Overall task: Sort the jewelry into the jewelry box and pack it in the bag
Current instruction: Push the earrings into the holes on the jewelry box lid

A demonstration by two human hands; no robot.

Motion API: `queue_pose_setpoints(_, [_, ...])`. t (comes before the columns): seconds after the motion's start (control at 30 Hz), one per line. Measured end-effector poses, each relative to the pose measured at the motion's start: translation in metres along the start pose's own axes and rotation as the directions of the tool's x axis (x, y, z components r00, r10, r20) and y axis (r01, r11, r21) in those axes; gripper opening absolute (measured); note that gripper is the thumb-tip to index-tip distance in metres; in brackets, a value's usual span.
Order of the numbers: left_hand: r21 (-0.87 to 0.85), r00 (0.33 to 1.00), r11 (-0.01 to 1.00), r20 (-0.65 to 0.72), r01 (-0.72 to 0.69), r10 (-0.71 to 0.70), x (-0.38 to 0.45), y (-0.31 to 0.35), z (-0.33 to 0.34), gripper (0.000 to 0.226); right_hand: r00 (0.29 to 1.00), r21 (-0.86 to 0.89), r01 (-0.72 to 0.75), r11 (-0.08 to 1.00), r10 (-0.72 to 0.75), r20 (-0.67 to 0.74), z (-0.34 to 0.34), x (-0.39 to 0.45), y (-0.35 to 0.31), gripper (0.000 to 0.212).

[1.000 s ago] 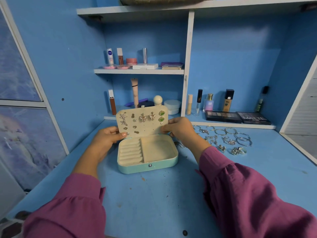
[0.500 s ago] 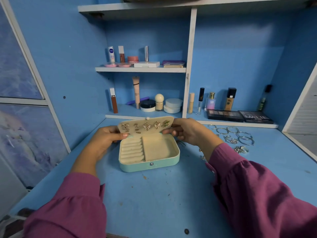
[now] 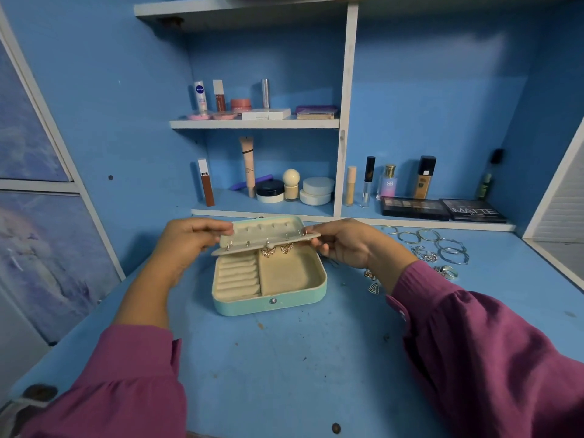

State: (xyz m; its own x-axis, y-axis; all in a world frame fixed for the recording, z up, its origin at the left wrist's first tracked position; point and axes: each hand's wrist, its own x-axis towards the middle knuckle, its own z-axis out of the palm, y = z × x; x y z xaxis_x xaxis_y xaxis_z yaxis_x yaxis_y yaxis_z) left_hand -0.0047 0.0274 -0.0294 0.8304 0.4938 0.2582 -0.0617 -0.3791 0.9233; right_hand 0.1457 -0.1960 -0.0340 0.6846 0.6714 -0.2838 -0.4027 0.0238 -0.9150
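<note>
Nearest, at the bottom of the frame, two magenta sleeves reach forward over the blue desk (image 3: 284, 374). In the middle of the frame sits the mint jewelry box (image 3: 270, 287), open, its ring rolls on the left and a bare compartment on the right, the snap button facing the viewer.

Just above the box, both hands hold the cream earring panel (image 3: 267, 243) nearly flat, its long axis running left to right across the frame. The left hand (image 3: 186, 240) pinches the panel's left end with curled fingers; the right hand (image 3: 344, 245) pinches the right end between thumb and fingertips. Two butterfly earrings (image 3: 276, 250) dangle from the panel's underside over the compartment, and stud posts poke up through its top. The panel lies directly over the box, between the two hands, each equally near its own end. I judge the coming move turns on lowering it squarely so the earrings clear the box wall.

To the right of the box, near the right wrist, loose jewelry (image 3: 439, 248) lies on the desk: hoops, rings, chains. Farther back, shelves carry cosmetics (image 3: 294, 189).
</note>
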Motion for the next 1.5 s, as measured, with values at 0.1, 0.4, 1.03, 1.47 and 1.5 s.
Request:
queue_pose_setpoints(0.1, [-0.016, 0.978, 0.984, -0.118, -0.177, 0.173, -0.009, 0.026, 0.013, 0.034, 1.000, -0.002, 0.002, 1.000, -0.002, -0.007, -0.001, 0.001, 0.000, 0.011])
queue_pose_setpoints(0.4, [0.311, 0.649, 0.571, 0.318, -0.760, 0.691, -0.049, 0.069, 0.112, 0.014, 0.991, -0.104, 0.037, 0.994, -0.050, -0.123, -0.002, -0.004, -0.002, 0.027])
queue_pose_setpoints(1.03, [0.706, 0.629, -0.064, 0.665, -0.705, 0.402, -0.065, 0.047, 0.159, 0.021, 0.997, 0.010, -0.009, 1.000, 0.008, 0.072, 0.002, -0.010, 0.000, 0.016])
queue_pose_setpoints(1.47, [0.688, 0.586, 0.009, 0.611, -0.726, 0.532, -0.065, 0.042, 0.157, 0.024, 0.998, -0.035, -0.028, 0.999, 0.030, 0.061, 0.000, -0.007, -0.001, 0.009])
queue_pose_setpoints(1.5, [0.685, 0.578, 0.020, 0.599, -0.728, 0.555, -0.065, 0.041, 0.156, 0.025, 0.998, -0.033, -0.030, 0.999, 0.032, 0.062, 0.000, -0.006, 0.000, 0.008])
